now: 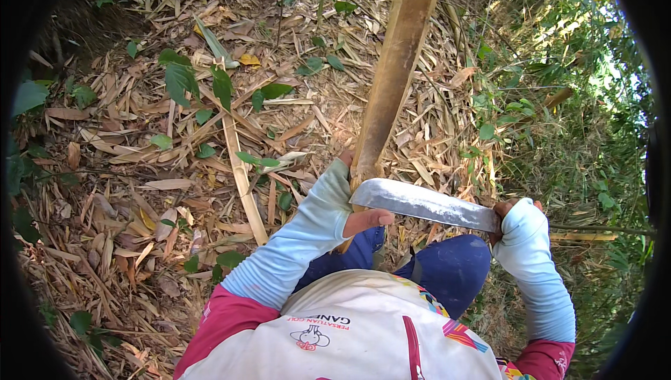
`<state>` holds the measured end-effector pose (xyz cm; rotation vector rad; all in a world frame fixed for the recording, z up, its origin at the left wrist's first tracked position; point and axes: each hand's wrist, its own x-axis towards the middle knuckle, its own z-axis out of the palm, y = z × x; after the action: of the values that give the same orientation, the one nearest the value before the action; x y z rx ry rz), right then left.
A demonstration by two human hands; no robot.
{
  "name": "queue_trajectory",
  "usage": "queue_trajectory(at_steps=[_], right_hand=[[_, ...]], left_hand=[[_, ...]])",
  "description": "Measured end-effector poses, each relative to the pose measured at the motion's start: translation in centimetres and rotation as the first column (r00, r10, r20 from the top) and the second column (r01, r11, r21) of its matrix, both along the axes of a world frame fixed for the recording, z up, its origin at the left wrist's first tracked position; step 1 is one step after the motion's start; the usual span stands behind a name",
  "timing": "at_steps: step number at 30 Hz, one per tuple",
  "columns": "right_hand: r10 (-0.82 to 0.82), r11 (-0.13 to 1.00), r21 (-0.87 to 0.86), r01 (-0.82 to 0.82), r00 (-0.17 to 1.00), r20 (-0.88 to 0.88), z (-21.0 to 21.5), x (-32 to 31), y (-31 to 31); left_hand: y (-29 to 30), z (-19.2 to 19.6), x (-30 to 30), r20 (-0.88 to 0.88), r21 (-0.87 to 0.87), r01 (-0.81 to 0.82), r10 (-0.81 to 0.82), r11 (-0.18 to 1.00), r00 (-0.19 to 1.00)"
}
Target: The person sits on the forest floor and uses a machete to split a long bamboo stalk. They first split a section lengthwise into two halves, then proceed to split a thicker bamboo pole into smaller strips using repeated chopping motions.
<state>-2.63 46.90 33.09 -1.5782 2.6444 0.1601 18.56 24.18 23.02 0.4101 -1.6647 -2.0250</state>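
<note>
A long split bamboo piece (395, 65), brown on its inner face, runs from my lap up past the top edge of the view. My left hand (365, 222) grips its near end, with the thumb showing below the blade and the other fingers mostly hidden. In my right hand (516, 216) is the handle of a machete (428, 204). Its broad, worn steel blade points left and lies across the bamboo close above my left thumb. Light blue sleeves cover both forearms and part of the hands.
Dry leaves and bamboo shavings (133, 191) litter the ground. A thin bamboo strip (241, 170) lies on them to the left of my arm. Green plants (179, 76) grow among the litter, and dense undergrowth (573, 128) stands at the right. My blue-trousered knees (451, 271) are bent below the blade.
</note>
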Motion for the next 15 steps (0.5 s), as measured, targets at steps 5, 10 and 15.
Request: queue_trajectory(at_steps=[5,10,15], right_hand=[[-0.071,0.995,0.069,0.07,0.997,0.008,0.7,0.2,-0.5],[-0.128,0.978,0.159,0.133,0.991,-0.041,1.5,0.0,-1.1],[-0.138,0.98,0.12,0.157,0.978,-0.159,0.9,-1.4,0.0]], left_hand=[[-0.3,-0.7,-0.2,0.0,-0.07,0.054,-0.054,0.996,0.999],[0.1,-0.4,-0.7,0.052,-0.055,0.106,-0.103,0.993,0.993],[0.3,-0.8,-1.3,0.099,-0.111,0.104,-0.093,0.988,0.991]])
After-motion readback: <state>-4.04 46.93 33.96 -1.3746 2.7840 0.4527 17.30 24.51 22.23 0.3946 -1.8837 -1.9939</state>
